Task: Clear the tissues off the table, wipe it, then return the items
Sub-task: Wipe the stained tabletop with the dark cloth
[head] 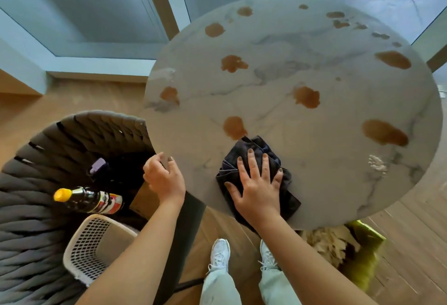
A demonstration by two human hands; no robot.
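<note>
A round marble table (278, 101) carries several brown liquid stains, one of them (234, 127) just beyond a dark cloth (256, 150). My right hand (256, 186) lies flat on that crumpled cloth near the table's front edge, fingers spread and straight. My left hand (164, 179) holds the table's left rim with its fingers curled over the edge. No tissues lie on the tabletop.
A dark woven chair (48, 159) at the left holds a dark bottle with a yellow cap (89, 199), a purple item (98, 165) and a white mesh basket (96, 246). A green bin with crumpled tissues (333, 244) stands under the table's right front. My feet are below.
</note>
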